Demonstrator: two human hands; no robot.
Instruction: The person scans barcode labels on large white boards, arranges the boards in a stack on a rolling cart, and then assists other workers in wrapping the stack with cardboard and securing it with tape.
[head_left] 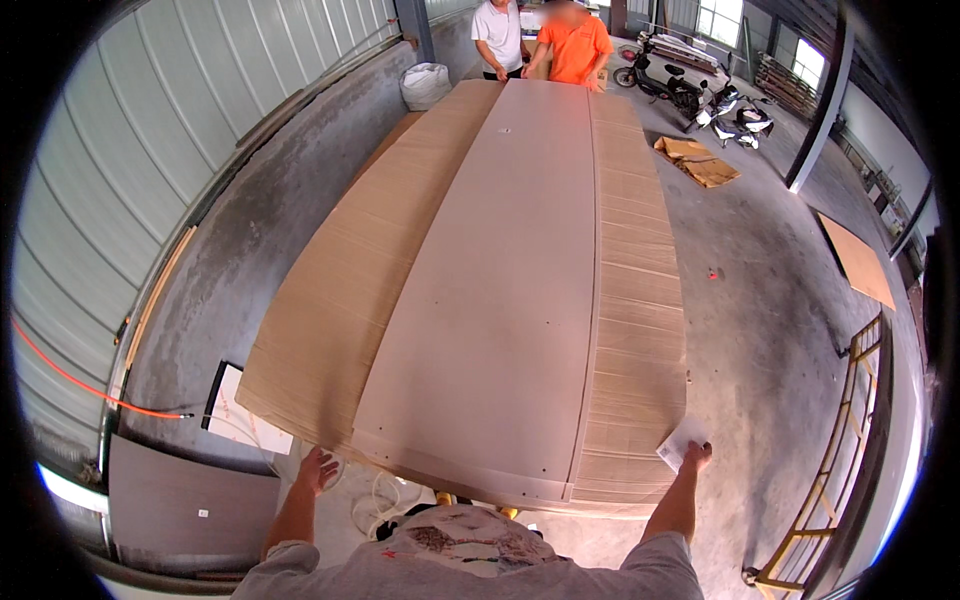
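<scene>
Currently left hand (318, 468) grips the near left edge of the wood panel stack (500, 300); right hand (694, 455) at the near right corner pinches a white paper (680, 440). Risk: grey top panel (500, 330) slides off if lifted unevenly with the two people (545, 40) at the far end.

Soft, even daylight from the far windows (718, 18), faint shadows, heavy fisheye bending and black vignette at the rim.
</scene>
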